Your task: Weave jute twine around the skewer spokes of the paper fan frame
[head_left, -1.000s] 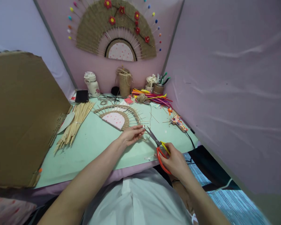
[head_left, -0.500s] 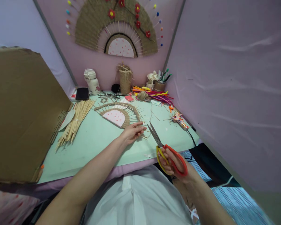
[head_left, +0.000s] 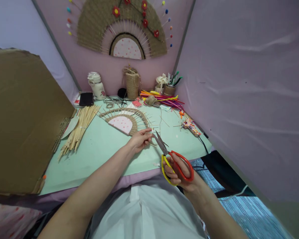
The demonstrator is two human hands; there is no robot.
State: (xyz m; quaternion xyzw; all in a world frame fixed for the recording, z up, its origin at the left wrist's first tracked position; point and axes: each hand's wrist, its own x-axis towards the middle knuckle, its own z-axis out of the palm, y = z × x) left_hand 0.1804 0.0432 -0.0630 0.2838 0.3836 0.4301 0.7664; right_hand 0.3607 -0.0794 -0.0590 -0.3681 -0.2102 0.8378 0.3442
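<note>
A small half-round fan (head_left: 121,124) of thin sticks and woven twine, with a pink-dotted white centre, lies on the table. At its lower right end my left hand (head_left: 141,140) is closed in a pinch on the twine (head_left: 160,120), though the fingers partly hide the grip. My right hand (head_left: 175,171) holds a pair of scissors (head_left: 164,149) with one red and one yellow handle. The blades are parted, their tips close to my left fingertips. Whether twine lies between the blades is too fine to tell.
Bamboo sticks (head_left: 78,132) lie bundled at left beside a cardboard sheet (head_left: 22,122). Along the back stand a white bottle (head_left: 97,87), a twine spool (head_left: 132,85) and a pen holder (head_left: 169,89). A corded glue gun (head_left: 191,127) rests at right. A larger fan (head_left: 92,31) hangs behind.
My right hand has brought the scissors left, and their blades have parted wider near my left fingertips. My left hand has stayed almost in place at the fan's end.
</note>
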